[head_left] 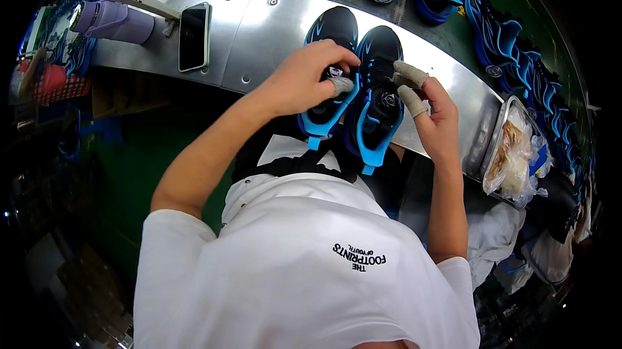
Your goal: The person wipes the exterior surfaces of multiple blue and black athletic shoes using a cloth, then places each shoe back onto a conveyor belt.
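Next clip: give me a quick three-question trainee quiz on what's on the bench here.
1. True or false: both shoes under the hands are black with blue trim.
2. Which hand rests on a shoe's round dial? A) left B) right C) neither
3. What flat dark object lies on the metal ledge, left of the shoes?

Key
1. True: left shoe and right shoe match.
2. A: the left hand covers it; the right hand, with taped fingertips, is at the right shoe's side.
3. A phone on the metal ledge.
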Motion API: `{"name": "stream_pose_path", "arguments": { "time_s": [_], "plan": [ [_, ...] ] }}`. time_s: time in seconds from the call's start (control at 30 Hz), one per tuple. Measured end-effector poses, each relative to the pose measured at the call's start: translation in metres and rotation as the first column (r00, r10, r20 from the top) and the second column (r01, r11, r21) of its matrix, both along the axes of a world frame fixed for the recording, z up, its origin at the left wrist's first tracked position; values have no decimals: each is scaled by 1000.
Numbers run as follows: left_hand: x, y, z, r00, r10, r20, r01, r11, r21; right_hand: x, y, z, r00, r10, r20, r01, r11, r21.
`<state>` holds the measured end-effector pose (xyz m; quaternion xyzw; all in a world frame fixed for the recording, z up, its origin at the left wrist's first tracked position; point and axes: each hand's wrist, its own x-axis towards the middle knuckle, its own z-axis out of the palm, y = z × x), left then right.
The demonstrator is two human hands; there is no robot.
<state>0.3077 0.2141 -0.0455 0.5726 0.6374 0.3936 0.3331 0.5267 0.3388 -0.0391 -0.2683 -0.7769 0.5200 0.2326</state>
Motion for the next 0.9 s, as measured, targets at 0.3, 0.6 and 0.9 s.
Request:
{"name": "stream_pose_path", "arguments": {
  "time_s": [0.3, 0.6, 0.9],
  "plan": [
    [-10, -6, 3, 994, 26, 103, -18, 996, -84, -3, 5, -1, 999, 44, -21, -46, 994, -95],
    [-12, 7, 4, 980, -15, 198, 38, 993, -115, -5, 13, 6, 997, 67, 40, -64, 996, -62],
    [-10, -8, 1, 999, -3, 32, 3, 1000, 1, -10, 9, 3, 997, 71, 27, -68, 992, -104]
  ]
}}
